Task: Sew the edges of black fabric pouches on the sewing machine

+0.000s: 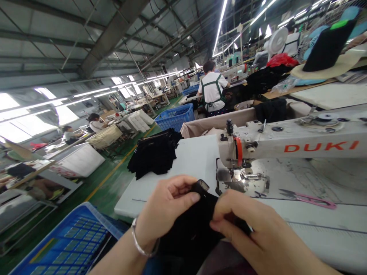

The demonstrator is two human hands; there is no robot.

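Note:
A piece of black fabric [189, 229] hangs between my two hands in front of the sewing machine [286, 137]. My left hand [169, 206] pinches its upper edge beside a small label with a pale frame [203, 185]. Thumb and fingertips of my right hand [243, 217] are closed on the fabric's right side. The presser foot and needle area [243, 175] lie just beyond my hands, apart from the cloth. On the left of the machine table a stack of black fabric pieces [155, 151] rests near the edge.
Pink-handled thread snips [309, 198] lie on the machine bed at right. A blue plastic basket [69, 240] stands at lower left, and another blue basket [174, 116] is farther back. Behind the machine is a beige fabric-lined bin [209, 122]. A co-worker [212, 89] sits ahead, back turned.

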